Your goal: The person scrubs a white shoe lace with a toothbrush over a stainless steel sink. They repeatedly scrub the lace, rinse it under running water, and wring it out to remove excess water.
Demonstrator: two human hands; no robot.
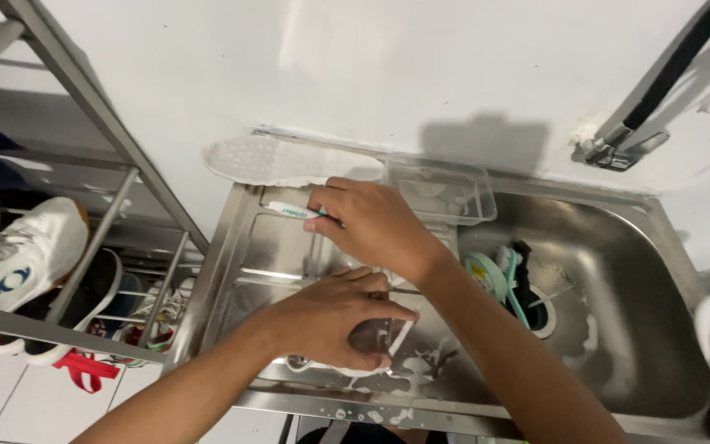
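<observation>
My right hand (371, 224) is closed around a white and teal toothbrush (293, 211), held over the steel drainboard (256, 247) of the sink. Just below it, my left hand (330, 316) presses down on a soapy white shoe (355, 370) lying on the drainboard near the front edge. White suds spot the metal around the shoe. Most of the shoe is hidden under my left hand.
A white insole (277, 160) leans on the wall behind the sink. A clear plastic tub (445, 193) sits at the basin's back edge, green and black items (503, 275) in the basin (618, 288). A metal shoe rack (84, 247) with white shoes (18, 255) stands left.
</observation>
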